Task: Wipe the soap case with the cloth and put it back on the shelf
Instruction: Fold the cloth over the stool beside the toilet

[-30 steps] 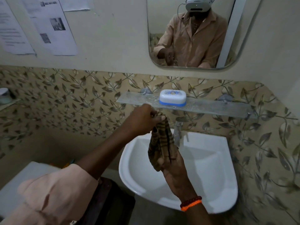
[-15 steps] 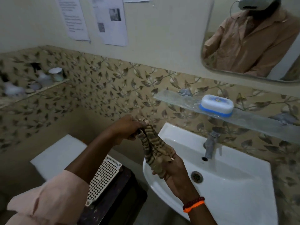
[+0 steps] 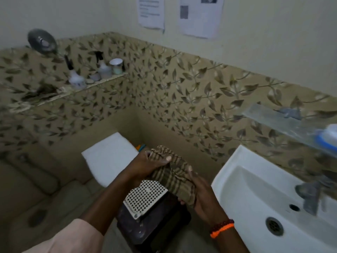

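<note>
Hands (image 3: 182,178) w/ cloth (image 3: 173,178) over grid tray (image 3: 144,199); sink (image 3: 237,179) just right, open air above.

No legible text anywhere. Two printed sheets on the wall, left sheet (image 3: 151,12) and right sheet (image 3: 200,15), carry lines of print plus small dark photo blocks, all too blurred to read. Bottles (image 3: 76,80) on the side ledge (image 3: 102,81) show no readable label. Soap case (image 3: 328,136) at frame edge: nothing readable
</note>
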